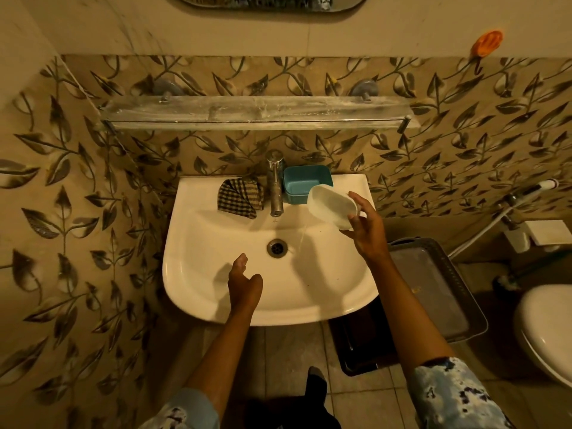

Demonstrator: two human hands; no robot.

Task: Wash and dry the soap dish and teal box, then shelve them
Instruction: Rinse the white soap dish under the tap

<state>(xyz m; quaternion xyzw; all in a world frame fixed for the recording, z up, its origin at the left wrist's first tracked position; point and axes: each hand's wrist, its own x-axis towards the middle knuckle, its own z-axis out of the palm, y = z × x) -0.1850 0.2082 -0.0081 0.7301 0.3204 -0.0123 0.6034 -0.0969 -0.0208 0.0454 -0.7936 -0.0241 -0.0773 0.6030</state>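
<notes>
**Soap dish tipped over the basin, teal box waiting by the tap**

I have the right hand (366,230) gripping the white soap dish (332,209) by its near end, thumb underneath and fingers over the top. The dish is tilted with its open side facing the tap (275,187), above the right part of the sink (198,292). I judge that tilt is meant to let water run out into the bowl rather than onto the floor. The left hand (243,278) hangs over the front of the basin, fingers loosely relaxed and holding nothing, free to rub or steady the dish.

The teal box (305,181) sits upright on the sink's back ledge just right of the tap, close to the dish's far end. A checked cloth (240,196) lies crumpled on the ledge left of the tap, within reach for drying. The glass shelf (257,111) above carries nothing I can see.

I cannot tell whether the tap is running. A faint streak below the dish may be falling water, but it is too dim to confirm. The inside of the teal box is shadowed, and the dish hides the right hand's fingertips. The mirror (269,1) is cut off at the top edge.
</notes>
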